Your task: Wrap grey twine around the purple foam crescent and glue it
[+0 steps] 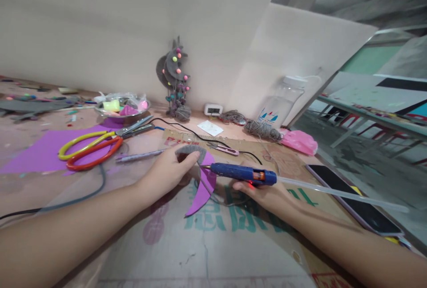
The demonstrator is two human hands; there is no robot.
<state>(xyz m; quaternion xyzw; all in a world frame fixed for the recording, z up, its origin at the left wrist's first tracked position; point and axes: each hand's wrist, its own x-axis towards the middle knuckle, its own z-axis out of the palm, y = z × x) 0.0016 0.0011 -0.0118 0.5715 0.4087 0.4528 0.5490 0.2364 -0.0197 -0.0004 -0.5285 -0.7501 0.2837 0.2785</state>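
Between the thumb and fingers of my left hand (170, 168) is a purple crescent moon cutout (205, 190), its upper end covered in grey. My right hand (258, 192) grips a blue glue gun (236, 172), partly hidden behind it, with a red light glowing near the fingers. A long clear glue stick (336, 192) sticks out of the gun's back end. The metal nozzle points left and meets the crescent, or nearly so; I cannot tell whether it touches. A thin grey strand runs across the purple face.
Scissors (93, 148) with yellow and red handles lie on purple sheets (33, 150) at left. Behind stand a metal bowl (123, 114), a grey moon ornament (173, 74) and a water bottle (280, 101). A pink cutter (223, 149) and a phone (353, 199) rest on cardboard.
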